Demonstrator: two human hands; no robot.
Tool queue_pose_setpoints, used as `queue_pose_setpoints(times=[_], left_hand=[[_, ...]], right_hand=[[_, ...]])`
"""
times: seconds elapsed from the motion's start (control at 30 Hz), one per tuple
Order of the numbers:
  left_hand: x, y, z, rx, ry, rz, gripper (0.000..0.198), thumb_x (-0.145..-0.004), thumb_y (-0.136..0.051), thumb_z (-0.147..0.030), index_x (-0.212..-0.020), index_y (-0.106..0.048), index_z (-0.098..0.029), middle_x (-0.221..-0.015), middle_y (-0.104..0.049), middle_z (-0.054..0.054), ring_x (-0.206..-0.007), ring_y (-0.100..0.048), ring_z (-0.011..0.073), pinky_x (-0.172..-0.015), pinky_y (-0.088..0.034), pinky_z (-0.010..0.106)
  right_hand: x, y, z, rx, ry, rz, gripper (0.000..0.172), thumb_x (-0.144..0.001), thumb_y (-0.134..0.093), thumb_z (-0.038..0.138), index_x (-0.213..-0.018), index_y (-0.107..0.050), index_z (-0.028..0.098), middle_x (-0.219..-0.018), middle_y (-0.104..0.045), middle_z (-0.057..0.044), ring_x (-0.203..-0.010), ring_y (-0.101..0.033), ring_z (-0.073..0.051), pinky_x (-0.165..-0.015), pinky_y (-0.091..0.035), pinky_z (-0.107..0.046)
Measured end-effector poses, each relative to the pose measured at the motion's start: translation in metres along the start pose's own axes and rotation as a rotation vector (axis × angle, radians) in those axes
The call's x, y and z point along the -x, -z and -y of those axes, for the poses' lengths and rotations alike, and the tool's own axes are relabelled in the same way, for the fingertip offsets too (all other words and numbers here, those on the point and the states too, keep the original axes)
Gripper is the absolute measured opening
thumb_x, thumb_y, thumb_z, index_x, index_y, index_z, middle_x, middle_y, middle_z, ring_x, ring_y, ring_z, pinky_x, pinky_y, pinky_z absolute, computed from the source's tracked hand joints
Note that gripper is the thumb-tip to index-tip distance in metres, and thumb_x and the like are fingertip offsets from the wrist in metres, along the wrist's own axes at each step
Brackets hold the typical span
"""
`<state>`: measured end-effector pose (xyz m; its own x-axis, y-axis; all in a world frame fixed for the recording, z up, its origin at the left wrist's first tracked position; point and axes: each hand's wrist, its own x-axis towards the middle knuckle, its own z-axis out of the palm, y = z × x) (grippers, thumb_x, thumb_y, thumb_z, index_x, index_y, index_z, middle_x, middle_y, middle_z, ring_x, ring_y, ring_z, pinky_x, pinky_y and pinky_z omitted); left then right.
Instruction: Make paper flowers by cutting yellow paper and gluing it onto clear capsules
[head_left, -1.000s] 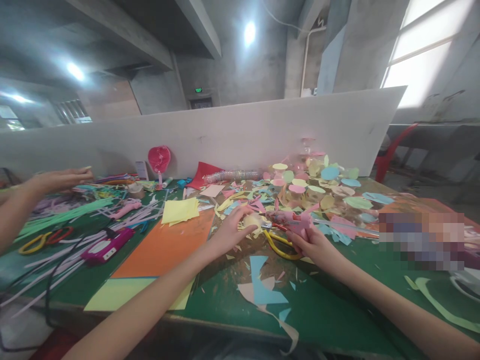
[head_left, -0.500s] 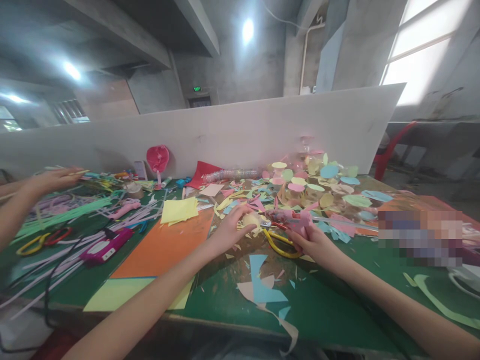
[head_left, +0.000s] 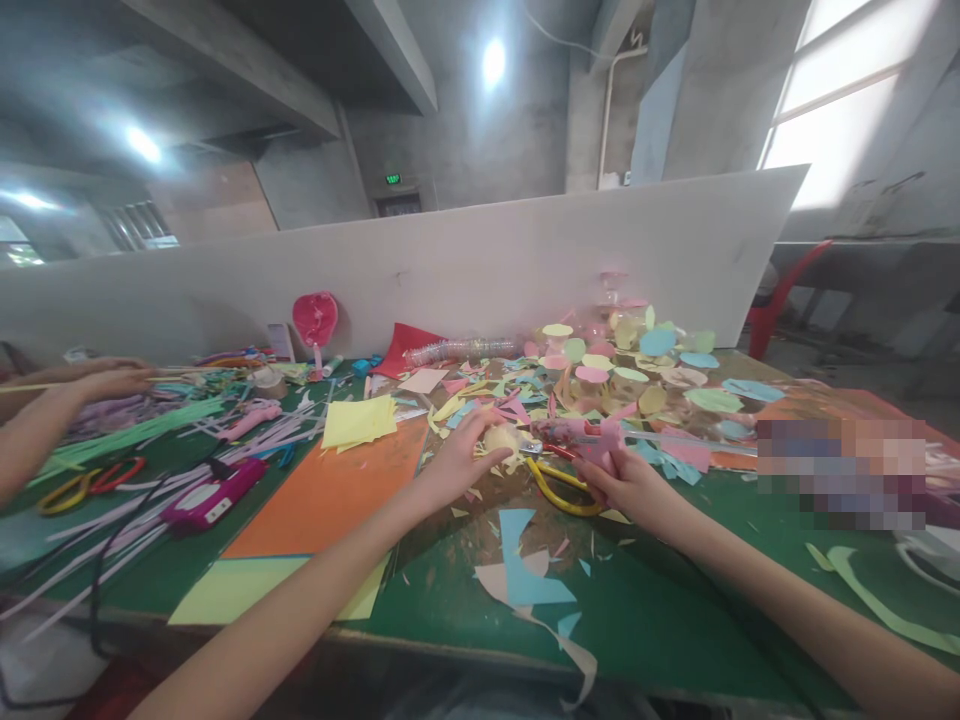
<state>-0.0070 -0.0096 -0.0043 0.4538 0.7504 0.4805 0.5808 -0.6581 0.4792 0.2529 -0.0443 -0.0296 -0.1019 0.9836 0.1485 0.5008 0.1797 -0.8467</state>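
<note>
My left hand (head_left: pixel 459 462) pinches a small pale yellow rounded piece (head_left: pixel 502 438), apparently paper, between thumb and fingers. Wrapped round the handle of a pink hot glue gun (head_left: pixel 579 432) is my right hand (head_left: pixel 624 485). A clear glue stick (head_left: pixel 675 441) juts out of its back to the right, while its nozzle end points left toward the yellow piece. Scissors (head_left: pixel 564 503) with a yellow and red handle lie on the table just under the glue gun. Paper scraps surround both hands. Below them is a cut blue sheet of paper (head_left: pixel 517 570).
Several coloured paper discs (head_left: pixel 658 343) are heaped at the back right. On the left lie orange paper (head_left: pixel 337 500), a yellow paper stack (head_left: pixel 360 420), a magenta power strip (head_left: pixel 214 493) and more scissors (head_left: pixel 90 485). A co-worker's hands (head_left: pixel 112 382) hold thin sticks there. A white panel (head_left: pixel 465 270) stands behind.
My two hands, the glue gun and the yellow piece stay almost still. At the left, the co-worker's hands have moved lower, and both now show.
</note>
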Motion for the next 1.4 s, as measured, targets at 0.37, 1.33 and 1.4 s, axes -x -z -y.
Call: queue_pose_setpoints(times=[0.37,1.33,1.4], left_hand=[[-0.0039,0.0032,0.0030,0.013,0.061,-0.097,0.030,-0.090,-0.059,-0.039,-0.116,-0.053,-0.024,-0.123,-0.057,0.006,-0.116,-0.053,0.0231,-0.096,-0.045,0.036],[-0.0026,0.0012,-0.0022,0.014,0.045,-0.089,0.030,-0.089,-0.062,-0.034,-0.117,-0.054,-0.025,-0.122,-0.057,0.005,-0.119,-0.052,0.0227,-0.099,-0.043,0.035],[-0.0024,0.0015,-0.0030,0.015,0.049,-0.090,0.030,-0.089,-0.063,-0.034,-0.116,-0.054,-0.025,-0.122,-0.057,0.005,-0.118,-0.053,0.0222,-0.099,-0.042,0.035]], right_hand=[[0.0056,0.0009,0.0067,-0.024,0.034,0.028,0.060,-0.076,-0.049,0.075,-0.047,-0.045,0.023,-0.047,-0.048,0.000,-0.051,-0.045,-0.015,-0.056,-0.041,-0.031],[0.0058,-0.0021,0.0037,-0.044,0.014,0.018,0.061,-0.071,-0.051,0.080,-0.050,-0.041,0.024,-0.047,-0.051,0.001,-0.048,-0.047,-0.014,-0.054,-0.042,-0.030],[0.0057,-0.0018,0.0034,-0.040,0.012,0.018,0.061,-0.071,-0.051,0.080,-0.050,-0.041,0.024,-0.047,-0.051,0.000,-0.048,-0.046,-0.014,-0.054,-0.041,-0.030]])
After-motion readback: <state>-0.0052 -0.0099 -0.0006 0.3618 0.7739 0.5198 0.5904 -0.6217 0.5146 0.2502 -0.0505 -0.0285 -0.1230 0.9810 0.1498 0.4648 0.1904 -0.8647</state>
